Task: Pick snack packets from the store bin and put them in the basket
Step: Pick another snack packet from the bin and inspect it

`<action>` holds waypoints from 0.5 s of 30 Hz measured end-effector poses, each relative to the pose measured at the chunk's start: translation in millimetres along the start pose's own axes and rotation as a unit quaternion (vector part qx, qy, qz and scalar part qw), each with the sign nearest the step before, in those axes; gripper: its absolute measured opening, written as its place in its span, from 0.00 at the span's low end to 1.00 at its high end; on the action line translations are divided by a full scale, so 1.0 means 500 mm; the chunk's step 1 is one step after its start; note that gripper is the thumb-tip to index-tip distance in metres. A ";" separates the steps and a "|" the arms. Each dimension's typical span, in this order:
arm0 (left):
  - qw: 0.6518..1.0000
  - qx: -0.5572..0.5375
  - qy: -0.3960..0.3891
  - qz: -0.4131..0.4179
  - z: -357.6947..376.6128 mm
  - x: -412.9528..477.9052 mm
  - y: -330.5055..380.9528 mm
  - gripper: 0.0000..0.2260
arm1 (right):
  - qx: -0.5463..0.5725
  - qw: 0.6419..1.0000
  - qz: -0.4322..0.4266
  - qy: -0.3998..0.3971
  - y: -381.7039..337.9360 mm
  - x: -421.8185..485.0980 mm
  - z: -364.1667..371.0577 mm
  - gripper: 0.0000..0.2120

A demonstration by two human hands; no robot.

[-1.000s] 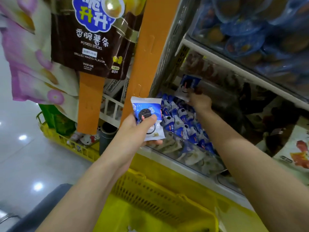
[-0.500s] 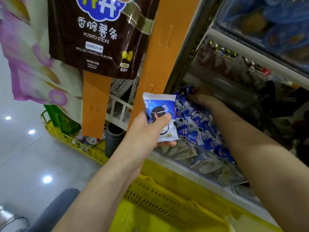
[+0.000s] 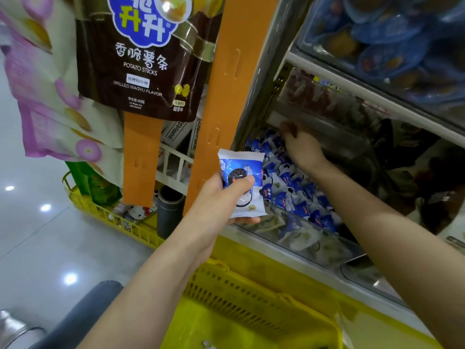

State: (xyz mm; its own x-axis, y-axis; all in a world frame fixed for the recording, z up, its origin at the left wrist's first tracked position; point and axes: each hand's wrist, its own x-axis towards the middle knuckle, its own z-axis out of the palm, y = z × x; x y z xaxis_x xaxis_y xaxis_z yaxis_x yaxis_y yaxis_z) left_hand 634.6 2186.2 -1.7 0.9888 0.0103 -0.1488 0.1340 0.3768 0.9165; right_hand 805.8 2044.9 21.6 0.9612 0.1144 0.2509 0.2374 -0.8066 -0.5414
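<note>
one blue-and-white snack packet is held upright just before the clear store bin, heaped with matching packets; the yellow basket sits below.

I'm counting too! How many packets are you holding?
1: the snack packet in the left hand. The right hand is in the bin; it may hide another.

The right hand hides its fingers in shadowed packets; the basket is cropped below.
</note>
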 end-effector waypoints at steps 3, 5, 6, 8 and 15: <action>0.999 0.034 -0.003 0.010 0.004 -0.012 -0.019 0.11 | 0.104 0.991 -0.072 0.048 -0.031 -0.111 -0.033 0.08; 0.998 0.064 -0.012 0.024 0.009 -0.026 -0.033 0.12 | 0.153 0.983 -0.091 0.053 -0.046 -0.194 -0.047 0.06; 0.997 0.074 -0.018 0.030 0.012 -0.034 -0.040 0.13 | 0.161 0.981 -0.096 0.047 -0.048 -0.234 -0.051 0.06; 0.995 0.081 -0.032 0.038 0.017 -0.049 -0.054 0.15 | 0.176 0.980 -0.090 0.024 -0.047 -0.305 -0.051 0.06; 0.989 0.131 -0.061 0.045 0.035 -0.091 -0.105 0.12 | 0.278 0.958 0.023 -0.074 -0.004 -0.415 -0.028 0.08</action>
State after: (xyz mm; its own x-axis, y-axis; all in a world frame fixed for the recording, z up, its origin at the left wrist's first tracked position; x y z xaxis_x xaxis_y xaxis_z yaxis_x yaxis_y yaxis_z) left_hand 583.7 2149.5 -36.5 0.9959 -0.0844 -0.0317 0.0423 0.1268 0.9910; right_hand 603.7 2014.8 -18.1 0.9721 0.2002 0.1220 0.1924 -0.3845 -0.9028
